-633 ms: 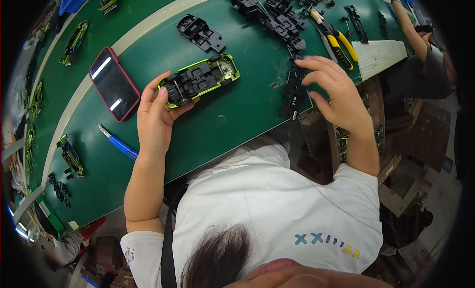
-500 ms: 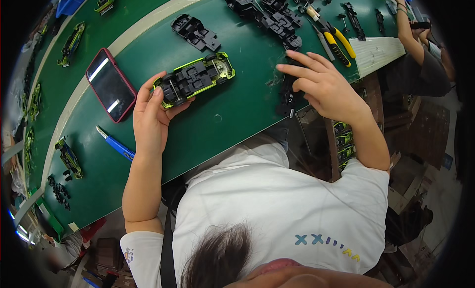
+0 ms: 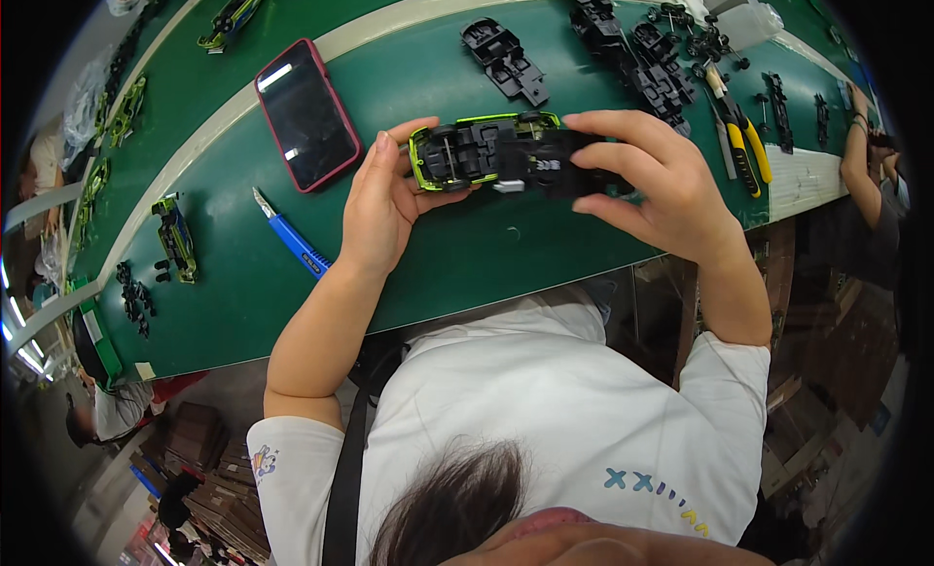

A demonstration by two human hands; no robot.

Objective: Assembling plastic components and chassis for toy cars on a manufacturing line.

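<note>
My left hand (image 3: 379,211) grips one end of a lime-green toy car body (image 3: 443,160), which is upside down with its black interior showing. In my right hand (image 3: 671,182) is a flat black toy car chassis (image 3: 553,167), held by its right end between thumb and fingers. The chassis overlaps the right part of the car's underside; whether it is seated or only resting there I cannot tell. A black interior piece (image 3: 504,60) lies beyond the car on the green table (image 3: 467,259).
A red-cased phone (image 3: 306,116) and a blue utility knife (image 3: 297,245) lie to the left, near another green toy car (image 3: 175,240). Black car parts (image 3: 642,74), wheel axles (image 3: 715,45) and yellow-black pliers (image 3: 747,152) are at the right. Another person's arm (image 3: 858,167) is at far right.
My right hand has picked up the black chassis from the table's right side and brought it over the car. The view has shifted, and my left hand still holds the car.
</note>
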